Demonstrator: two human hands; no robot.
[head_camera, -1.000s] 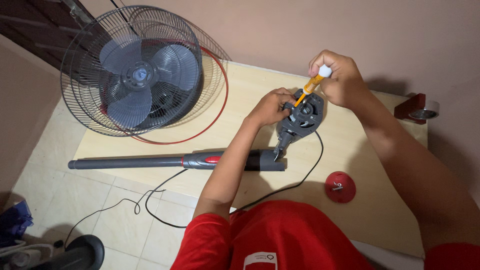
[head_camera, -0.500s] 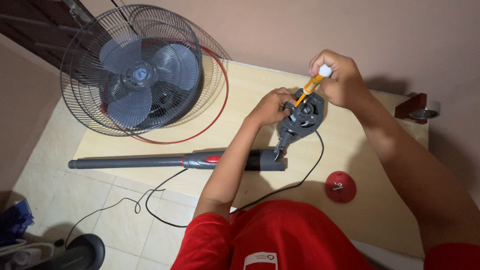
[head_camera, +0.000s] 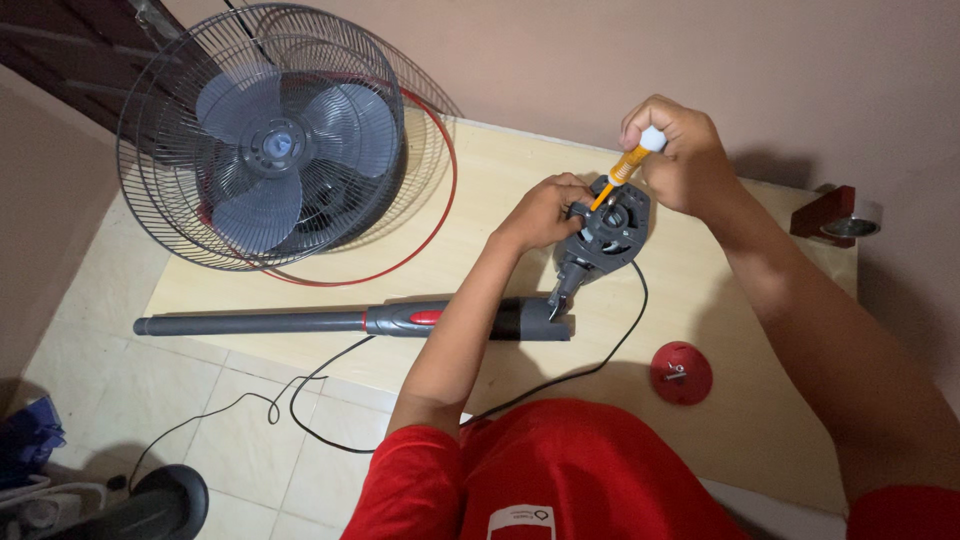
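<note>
**Screwdriver stays on the fan housing**

The housing (head_camera: 608, 228) sits on the table (head_camera: 760, 420) at centre, pinched by the left hand (head_camera: 545, 210) at its 9 o'clock. The right hand (head_camera: 675, 150) stays wrapped around the screwdriver (head_camera: 622, 170), tip down on the housing. Nothing has moved visibly. The pole (head_camera: 330, 322) lies at 7 o'clock, the fan head (head_camera: 265, 140) at 10, the red cap (head_camera: 681, 372) at 5.

A grey wire-caged fan head (head_camera: 270, 140) with blue-grey blades lies on the pale wooden desk (head_camera: 480, 165), near a round red plastic cap (head_camera: 681, 372).
</note>
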